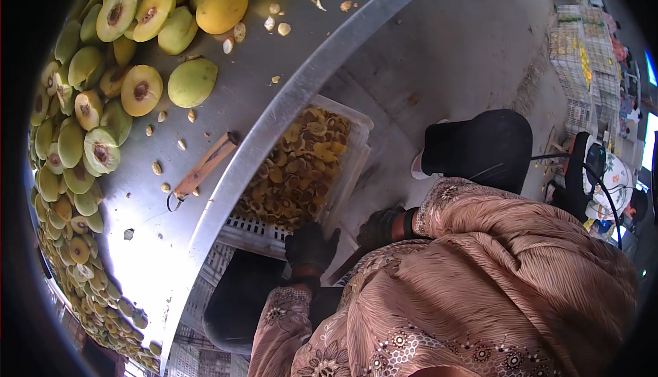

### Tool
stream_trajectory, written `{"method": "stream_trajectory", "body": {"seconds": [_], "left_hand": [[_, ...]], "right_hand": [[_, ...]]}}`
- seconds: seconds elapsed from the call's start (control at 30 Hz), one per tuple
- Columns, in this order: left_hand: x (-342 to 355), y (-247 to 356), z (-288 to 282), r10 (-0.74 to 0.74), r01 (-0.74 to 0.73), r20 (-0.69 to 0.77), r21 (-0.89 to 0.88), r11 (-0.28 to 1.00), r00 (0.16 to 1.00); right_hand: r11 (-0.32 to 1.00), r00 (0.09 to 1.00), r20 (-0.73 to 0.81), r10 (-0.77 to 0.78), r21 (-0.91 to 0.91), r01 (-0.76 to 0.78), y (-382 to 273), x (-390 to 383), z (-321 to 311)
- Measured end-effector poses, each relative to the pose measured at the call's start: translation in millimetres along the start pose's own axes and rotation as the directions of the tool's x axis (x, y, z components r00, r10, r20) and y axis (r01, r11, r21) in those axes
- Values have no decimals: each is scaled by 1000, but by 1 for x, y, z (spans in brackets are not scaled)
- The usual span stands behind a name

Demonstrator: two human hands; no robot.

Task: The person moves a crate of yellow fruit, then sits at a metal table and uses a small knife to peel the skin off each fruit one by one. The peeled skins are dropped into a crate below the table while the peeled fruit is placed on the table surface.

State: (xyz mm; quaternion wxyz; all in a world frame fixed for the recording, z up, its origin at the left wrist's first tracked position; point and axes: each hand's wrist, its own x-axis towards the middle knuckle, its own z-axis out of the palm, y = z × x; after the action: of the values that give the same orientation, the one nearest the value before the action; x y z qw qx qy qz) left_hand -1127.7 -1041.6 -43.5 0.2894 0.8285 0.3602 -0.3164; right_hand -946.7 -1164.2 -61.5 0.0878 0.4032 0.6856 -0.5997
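Note:
My gloved left hand [308, 248] is at the near end of a plastic crate [358, 127] of small yellow-brown fruit pieces [295, 171], its fingers apart against the crate and contents. My gloved right hand [377, 227] is to its right, beside the crate, fingers curled at a dark strip that I cannot make out. Above and left, the metal table [171, 205] holds many halved and whole green-yellow fruits [140, 90], scattered pale kernels and a wooden-handled tool [204, 164] with a metal loop.
The table's curved raised edge [288, 79] runs beside the crate. My knees [480, 145] show in dark trousers on either side. Stacked pale crates [572, 58] stand at the upper right on the concrete floor [466, 41]. A white floral item [613, 185] with dark cords lies behind my right arm.

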Motion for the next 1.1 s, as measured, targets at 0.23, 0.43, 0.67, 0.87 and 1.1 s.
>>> {"method": "stream_trajectory", "body": {"seconds": [0.23,0.43,0.67,0.87,1.1], "left_hand": [[-14,2,0,-48,42,-147,-43,998,988],[-13,-7,2,-5,12,55,-114,993,998],[-29,-16,-23,56,-58,-51,-49,997,997],[-52,-84,-35,-530,122,-651,-563,817,544],[-31,-120,-7,-805,160,-542,-796,583,240]], "right_hand": [[996,998,39,40,-80,-37,8,21,19],[951,995,95,28,-309,3,7,29,24],[767,1000,1,25,-642,-19,-15,41,-11],[847,812,-566,140,-357,-395,-77,0,-124],[882,377,-899,223,21,-471,-48,-21,-197]]}}
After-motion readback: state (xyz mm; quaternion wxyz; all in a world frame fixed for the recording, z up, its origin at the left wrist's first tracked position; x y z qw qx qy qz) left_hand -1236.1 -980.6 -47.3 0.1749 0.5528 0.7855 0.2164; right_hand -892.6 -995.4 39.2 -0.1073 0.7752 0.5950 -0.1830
